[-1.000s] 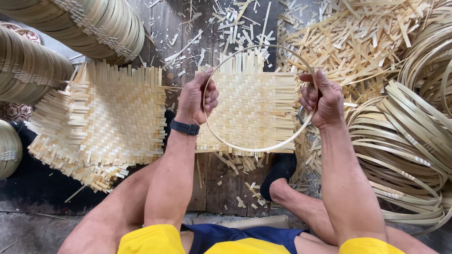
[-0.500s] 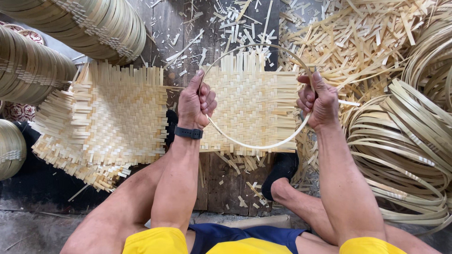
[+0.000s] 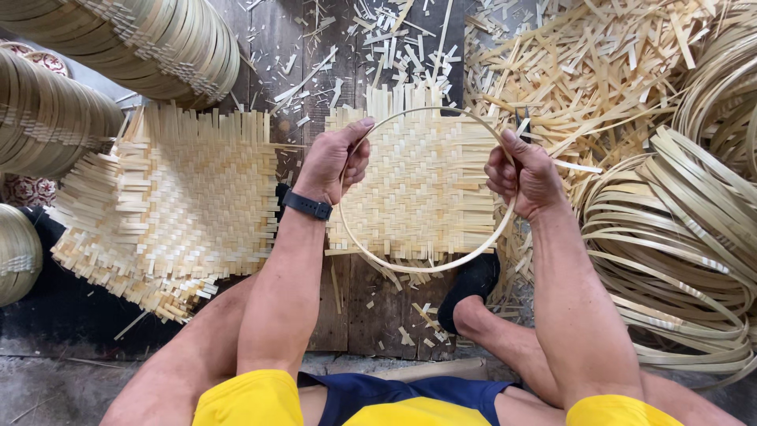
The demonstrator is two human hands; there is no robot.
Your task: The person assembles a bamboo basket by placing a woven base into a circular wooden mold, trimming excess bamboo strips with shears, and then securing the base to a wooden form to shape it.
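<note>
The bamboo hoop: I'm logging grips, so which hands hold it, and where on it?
Both. The left hand grips the bamboo hoop on its left side, the right hand on its right side, over the woven mat.

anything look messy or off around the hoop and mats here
Nothing looks damaged. The bamboo hoop, held by the left hand and right hand, sits over a woven mat. Loose offcuts litter the floorboards behind.

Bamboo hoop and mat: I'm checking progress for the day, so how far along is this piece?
Done: the woven mat lies flat on the boards, its strip ends loose; more mats are stacked beside it. In hand: the left hand and right hand hold a thin bamboo hoop over the mat. Left: hoop and mat are not yet joined, edges untrimmed.
</note>
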